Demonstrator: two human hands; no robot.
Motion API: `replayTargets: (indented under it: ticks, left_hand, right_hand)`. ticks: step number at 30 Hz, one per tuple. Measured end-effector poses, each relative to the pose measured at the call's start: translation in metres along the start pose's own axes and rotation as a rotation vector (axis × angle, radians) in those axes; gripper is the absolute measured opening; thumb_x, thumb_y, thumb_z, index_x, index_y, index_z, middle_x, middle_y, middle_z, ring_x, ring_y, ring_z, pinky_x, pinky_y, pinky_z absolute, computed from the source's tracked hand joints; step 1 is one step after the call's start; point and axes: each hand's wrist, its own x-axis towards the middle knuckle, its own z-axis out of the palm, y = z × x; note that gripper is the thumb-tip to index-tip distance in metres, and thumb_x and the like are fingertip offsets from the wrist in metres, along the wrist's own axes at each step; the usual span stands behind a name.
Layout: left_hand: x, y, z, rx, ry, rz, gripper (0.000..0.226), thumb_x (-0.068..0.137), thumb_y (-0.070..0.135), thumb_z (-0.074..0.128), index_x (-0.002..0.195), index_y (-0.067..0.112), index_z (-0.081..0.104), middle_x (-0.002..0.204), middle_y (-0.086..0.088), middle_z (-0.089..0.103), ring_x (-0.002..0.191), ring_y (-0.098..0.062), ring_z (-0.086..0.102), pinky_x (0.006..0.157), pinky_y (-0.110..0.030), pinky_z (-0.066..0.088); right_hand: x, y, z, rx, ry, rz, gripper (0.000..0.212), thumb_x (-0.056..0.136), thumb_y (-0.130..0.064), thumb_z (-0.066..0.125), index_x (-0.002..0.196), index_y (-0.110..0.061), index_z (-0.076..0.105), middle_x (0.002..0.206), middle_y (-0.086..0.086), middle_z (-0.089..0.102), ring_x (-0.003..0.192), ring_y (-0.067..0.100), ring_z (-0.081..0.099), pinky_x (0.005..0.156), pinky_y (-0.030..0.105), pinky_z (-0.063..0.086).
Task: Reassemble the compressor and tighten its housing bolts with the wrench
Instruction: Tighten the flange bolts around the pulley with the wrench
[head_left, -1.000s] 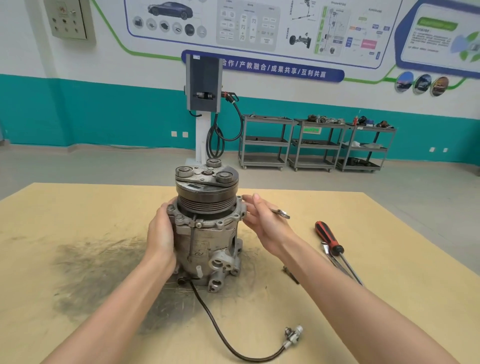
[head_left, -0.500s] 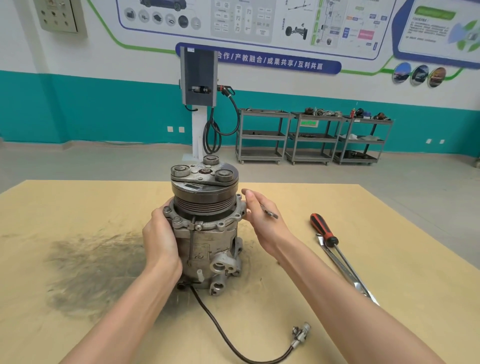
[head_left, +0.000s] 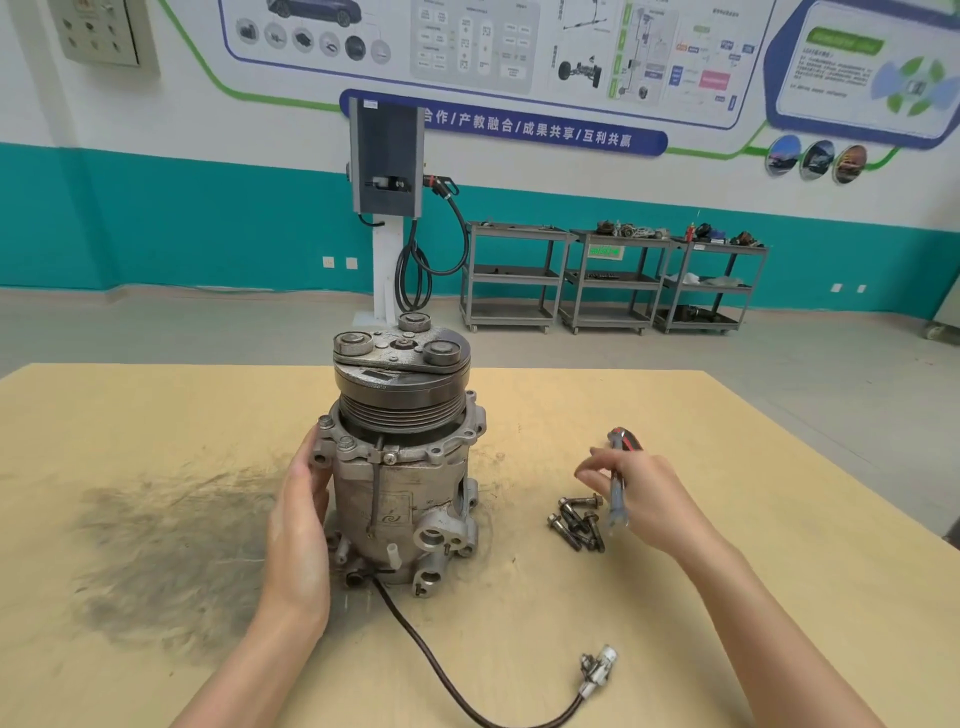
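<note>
From my remote seat I see the pale yellow, grease-smudged wooden tabletop (head_left: 156, 426) filling the lower view, with a dark sooty patch at my left. Upright near its middle stands the grey cast-metal compressor (head_left: 402, 467), rough and oily, with a black ribbed pulley and a round clutch plate on top and ported lugs at its base. My left hand (head_left: 301, 525) lies flat against the compressor's left flank, fingers straight and together, their tips up by the flange ears; it presses the housing rather than curling round it. My right hand (head_left: 644, 501) hovers above the tabletop, apart from the compressor on its right, fingers bent round a slim metal wrench (head_left: 617, 499) that blurs in the view, so I cannot tell its head shape. Just left of and below that hand lies a small heap of dark, greasy flanged bolts (head_left: 576, 519), touching one another. Behind the right hand a red-and-black screwdriver handle (head_left: 626, 439) peeks out. A thin brown cable (head_left: 431, 654) runs from the compressor's base toward me, ending in a white plastic connector (head_left: 600, 670).
</note>
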Motion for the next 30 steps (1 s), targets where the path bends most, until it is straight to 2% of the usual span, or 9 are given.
replayTargets:
  ticks: [2, 6, 9, 17, 20, 22, 25, 28, 30]
  left_hand:
    - [-0.002, -0.011, -0.003, 0.012, -0.019, 0.005, 0.038, 0.108, 0.04, 0.03, 0.136, 0.035, 0.054, 0.136, 0.016, 0.06, 0.13, -0.001, 0.051, 0.113, -0.032, 0.036]
    - [-0.005, -0.02, -0.001, 0.036, -0.011, -0.005, 0.063, 0.095, 0.053, 0.038, 0.145, 0.016, 0.049, 0.143, 0.001, 0.056, 0.137, -0.014, 0.047, 0.118, -0.048, 0.032]
    - [-0.005, -0.021, -0.002, 0.029, 0.0, -0.033, 0.072, 0.089, 0.056, 0.039, 0.149, 0.016, 0.044, 0.149, -0.001, 0.05, 0.14, -0.016, 0.043, 0.12, -0.05, 0.029]
    - [-0.006, -0.022, -0.003, 0.078, -0.021, 0.046, 0.065, 0.091, 0.05, 0.037, 0.146, 0.018, 0.047, 0.144, 0.006, 0.054, 0.138, -0.008, 0.044, 0.121, -0.041, 0.029]
    - [-0.008, -0.021, -0.003, 0.078, -0.026, 0.04, 0.061, 0.096, 0.047, 0.037, 0.146, 0.016, 0.048, 0.144, 0.004, 0.054, 0.138, -0.009, 0.044, 0.12, -0.041, 0.03]
    - [-0.008, -0.021, -0.003, 0.096, -0.014, 0.044, 0.047, 0.106, 0.038, 0.035, 0.145, 0.014, 0.048, 0.143, 0.002, 0.055, 0.137, -0.011, 0.045, 0.12, -0.043, 0.03]
    - [-0.008, -0.019, 0.0, 0.124, -0.001, 0.051, 0.039, 0.109, 0.027, 0.032, 0.138, 0.012, 0.055, 0.135, 0.002, 0.06, 0.131, -0.014, 0.05, 0.116, -0.041, 0.034]
    - [-0.009, -0.018, 0.003, 0.097, -0.002, 0.069, 0.034, 0.109, 0.023, 0.032, 0.125, 0.011, 0.06, 0.119, 0.002, 0.065, 0.124, -0.023, 0.055, 0.111, -0.043, 0.039]
    - [-0.008, -0.019, 0.003, 0.094, 0.002, 0.072, 0.039, 0.106, 0.033, 0.036, 0.13, 0.009, 0.058, 0.126, -0.002, 0.064, 0.127, -0.021, 0.053, 0.114, -0.045, 0.037]
  right_hand:
    - [-0.005, 0.004, 0.004, -0.029, -0.027, 0.016, 0.019, 0.096, -0.027, 0.06, 0.11, -0.02, 0.071, 0.128, 0.008, 0.064, 0.136, 0.012, 0.045, 0.107, 0.04, 0.041]
    - [-0.013, 0.003, 0.012, -0.079, -0.066, -0.065, 0.015, 0.092, -0.029, 0.067, 0.106, -0.026, 0.071, 0.136, 0.003, 0.059, 0.142, 0.003, 0.033, 0.111, 0.032, 0.035]
    - [-0.015, -0.002, 0.018, -0.196, -0.094, -0.064, 0.013, 0.091, -0.03, 0.068, 0.104, -0.029, 0.07, 0.145, 0.0, 0.05, 0.145, 0.005, 0.028, 0.11, 0.034, 0.035]
    - [-0.019, -0.003, 0.017, -0.204, -0.073, -0.001, 0.026, 0.089, -0.032, 0.071, 0.115, -0.034, 0.069, 0.152, 0.001, 0.042, 0.144, 0.011, 0.031, 0.11, 0.032, 0.034]
    - [-0.016, -0.003, 0.02, -0.23, -0.033, 0.052, 0.024, 0.088, -0.033, 0.071, 0.112, -0.036, 0.07, 0.147, 0.0, 0.05, 0.141, 0.008, 0.036, 0.101, 0.031, 0.041]
    - [-0.014, -0.002, 0.023, -0.234, -0.005, 0.08, 0.022, 0.085, -0.036, 0.074, 0.106, -0.034, 0.071, 0.14, 0.0, 0.056, 0.14, 0.004, 0.037, 0.093, 0.029, 0.042]
    - [-0.011, -0.004, 0.029, -0.23, -0.02, 0.103, 0.024, 0.08, -0.042, 0.077, 0.101, -0.031, 0.071, 0.123, -0.002, 0.065, 0.136, 0.008, 0.043, 0.091, 0.031, 0.046]
    - [-0.01, -0.008, 0.033, -0.221, -0.014, 0.123, 0.023, 0.079, -0.046, 0.076, 0.094, -0.029, 0.07, 0.092, -0.013, 0.06, 0.109, 0.018, 0.06, 0.074, 0.03, 0.044]
    - [-0.01, -0.01, 0.036, -0.22, 0.013, 0.127, 0.025, 0.081, -0.047, 0.074, 0.096, -0.027, 0.07, 0.094, -0.009, 0.062, 0.098, 0.02, 0.062, 0.072, 0.03, 0.045]
